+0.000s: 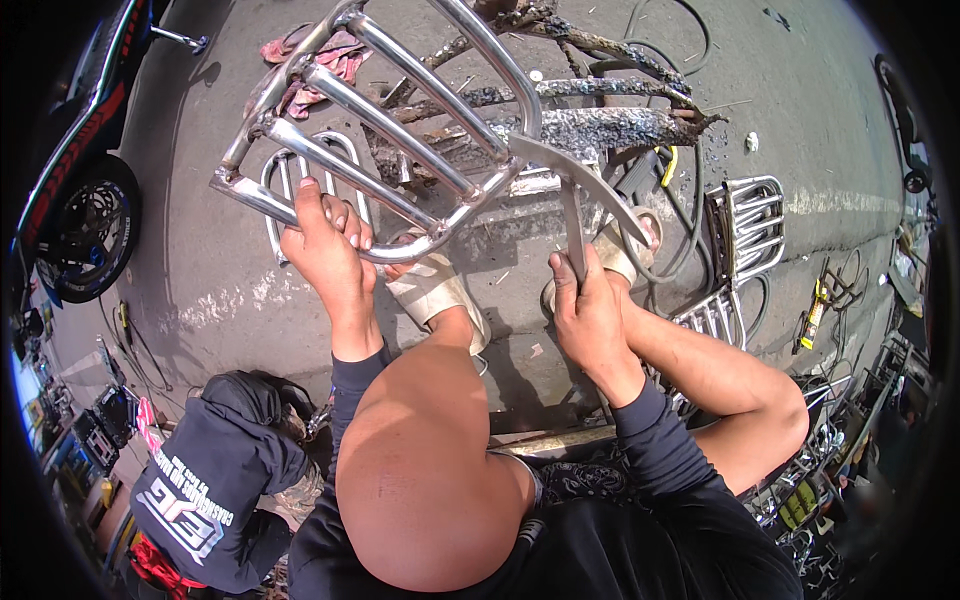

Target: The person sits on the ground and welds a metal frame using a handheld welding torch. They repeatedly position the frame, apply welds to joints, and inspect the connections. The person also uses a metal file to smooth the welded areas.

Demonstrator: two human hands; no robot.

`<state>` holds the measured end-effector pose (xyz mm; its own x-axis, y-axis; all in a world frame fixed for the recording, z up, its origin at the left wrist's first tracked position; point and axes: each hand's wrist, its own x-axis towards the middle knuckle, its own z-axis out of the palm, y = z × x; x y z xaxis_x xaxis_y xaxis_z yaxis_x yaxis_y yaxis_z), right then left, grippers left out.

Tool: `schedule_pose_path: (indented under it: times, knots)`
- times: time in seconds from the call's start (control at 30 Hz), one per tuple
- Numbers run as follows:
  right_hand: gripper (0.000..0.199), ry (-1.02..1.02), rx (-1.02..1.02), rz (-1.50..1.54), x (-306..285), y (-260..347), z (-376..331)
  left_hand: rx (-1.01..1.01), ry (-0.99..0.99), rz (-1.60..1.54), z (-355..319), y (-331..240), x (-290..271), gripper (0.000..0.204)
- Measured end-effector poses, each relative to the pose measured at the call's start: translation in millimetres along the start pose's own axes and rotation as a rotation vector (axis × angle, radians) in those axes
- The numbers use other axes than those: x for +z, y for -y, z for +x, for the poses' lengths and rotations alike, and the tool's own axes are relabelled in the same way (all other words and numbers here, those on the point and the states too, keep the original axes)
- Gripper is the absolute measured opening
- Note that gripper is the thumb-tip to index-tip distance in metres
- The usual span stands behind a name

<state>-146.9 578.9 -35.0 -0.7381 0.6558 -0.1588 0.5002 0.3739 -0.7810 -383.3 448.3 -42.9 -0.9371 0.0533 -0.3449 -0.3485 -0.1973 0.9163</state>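
Observation:
My left hand (330,245) is closed around the lower left tube of a shiny metal rack (390,132), made of several parallel bars welded into a bent frame. The rack is held up at a tilt above the ground. In my right hand (592,322), the fingers wrap the flat metal handle of a chipping hammer (605,195). Its long curved head points up and left, with one end at the rack's right-hand corner near a welded joint. Whether the tip touches the metal, I cannot tell.
A spatter-crusted metal stand (630,127) lies beyond the rack. Finished-looking racks (752,228) sit to the right, beside a grey cable (690,225). A motorcycle wheel (95,235) stands at left, near a pink-red cloth (335,68). Another person (235,470) crouches at lower left.

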Motion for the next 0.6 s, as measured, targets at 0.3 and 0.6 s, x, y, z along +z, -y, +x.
schedule_pose_path:
  times: [0.3, 0.6]
  knots:
    - [0.022, -0.023, 0.028, -0.052, -12.6, 9.4, -1.7, -0.065, -0.009, -0.018, 4.1, -0.1, -2.5, 0.042]
    - [0.031, -0.099, 0.150, 0.290, -12.5, 8.2, -18.8, -0.058, 0.013, -0.014, 5.3, -2.0, -2.8, 0.042]
